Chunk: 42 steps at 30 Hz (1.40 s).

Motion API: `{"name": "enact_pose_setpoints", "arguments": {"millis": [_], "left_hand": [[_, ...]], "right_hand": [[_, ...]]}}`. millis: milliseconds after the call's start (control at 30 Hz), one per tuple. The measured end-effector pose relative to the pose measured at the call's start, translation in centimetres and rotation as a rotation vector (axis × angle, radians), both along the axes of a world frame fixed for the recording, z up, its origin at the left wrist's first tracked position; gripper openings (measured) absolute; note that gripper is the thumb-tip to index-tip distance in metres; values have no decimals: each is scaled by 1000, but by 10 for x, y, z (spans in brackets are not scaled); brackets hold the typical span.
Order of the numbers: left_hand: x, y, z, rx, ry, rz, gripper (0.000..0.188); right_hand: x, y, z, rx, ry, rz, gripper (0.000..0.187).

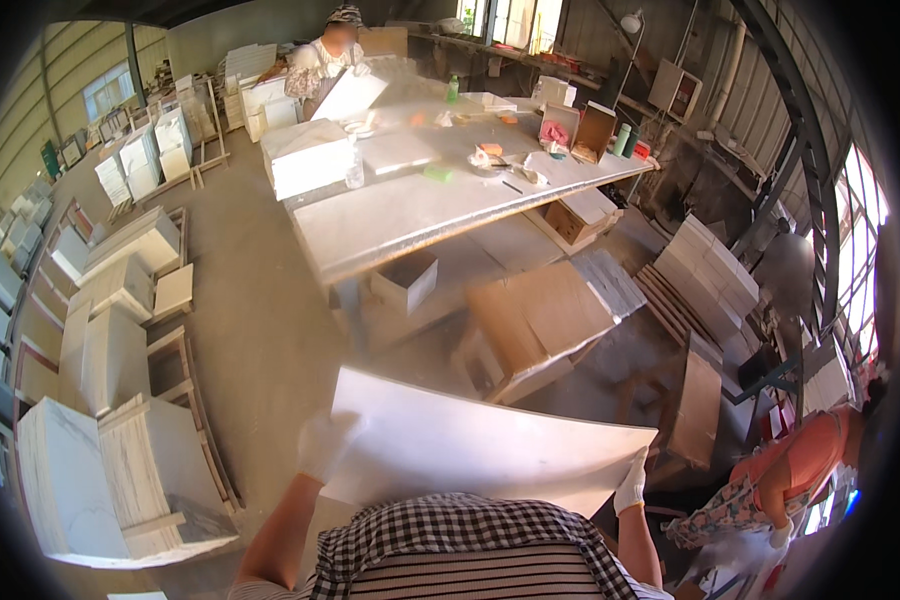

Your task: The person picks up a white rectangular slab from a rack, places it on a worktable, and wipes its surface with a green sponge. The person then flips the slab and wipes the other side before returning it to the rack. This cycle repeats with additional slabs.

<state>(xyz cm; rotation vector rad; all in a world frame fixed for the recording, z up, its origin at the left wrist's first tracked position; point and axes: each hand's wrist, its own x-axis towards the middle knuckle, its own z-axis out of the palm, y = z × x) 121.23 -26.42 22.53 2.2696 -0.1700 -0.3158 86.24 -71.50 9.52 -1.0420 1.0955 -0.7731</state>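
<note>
A large white stone slab (480,430) spans the space in front of my chest, its face glossy and pale. My left hand (327,442), in a white glove and blurred, grips its left edge. The right edge is in my right hand (631,483), also white-gloved, with the fingers closed along it. The slab's lower side is partly hidden behind my checked and striped clothing.
Ahead stands a long worktable (370,235) with bottles, boxes and a stack of white slabs (315,170). A co-worker (330,60) holds a panel at its far side. Cardboard-covered boxes (530,310) are below it. Marble slabs (60,480) line the left; another person (800,460) bends at right.
</note>
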Motion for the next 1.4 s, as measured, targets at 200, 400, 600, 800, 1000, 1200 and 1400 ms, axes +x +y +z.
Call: {"name": "enact_pose_setpoints", "arguments": {"millis": [200, 400, 600, 800, 1000, 1200, 1400], "left_hand": [[90, -44, -33, -14, 30, 75, 40], [164, -78, -47, -87, -7, 249, 40], [196, -76, -48, -239, 95, 442, 39], [249, -80, -50, -347, 66, 550, 37], [325, -76, -63, -335, -29, 576, 40], [382, -68, -61, -288, 136, 634, 45], [396, -67, -76, -339, 99, 714, 48]], "right_hand": [[117, -64, -12, 60, -60, -25, 74], [264, -150, -14, 8, 58, 103, 70], [389, -185, -15, -69, 160, 268, 76], [512, -187, 2, -157, 250, 381, 77], [619, -181, 42, -211, 249, 382, 70], [698, -193, 59, -182, 204, 564, 53], [788, -212, 48, -271, 349, 792, 44]]}}
